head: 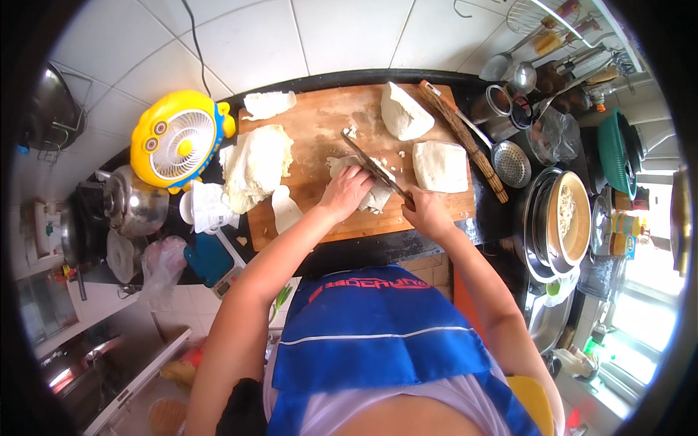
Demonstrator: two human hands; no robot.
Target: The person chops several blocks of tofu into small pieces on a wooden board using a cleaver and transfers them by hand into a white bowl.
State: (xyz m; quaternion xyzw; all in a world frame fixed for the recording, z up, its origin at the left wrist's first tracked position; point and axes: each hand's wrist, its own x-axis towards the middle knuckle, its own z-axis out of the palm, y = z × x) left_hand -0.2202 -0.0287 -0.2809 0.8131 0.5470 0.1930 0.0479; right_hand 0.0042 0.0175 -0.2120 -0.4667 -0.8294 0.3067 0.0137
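Note:
My right hand (428,212) grips the handle of a kitchen knife (376,166), whose dark blade slants up and left over the wooden cutting board (322,117). My left hand (348,191) presses on a pale, dough-like piece (377,197) with curled fingers close to the blade. Part of that piece is hidden by the blade and fingers. Two thick white blocks (404,111) sit on the right of the board. A large rough-surfaced mass (256,163), a flat slice (286,208) and a smaller chunk (270,103) lie at its left. Crumbs are scattered near the knife.
A yellow toy-shaped fan (182,144) stands left of the board, near a metal pot (136,200) and kitchen scale (218,261). A bundled-twig brush (469,144) and perforated skimmer (511,163) lie right. Beyond are stacked bowls (537,218) and a sink (553,321).

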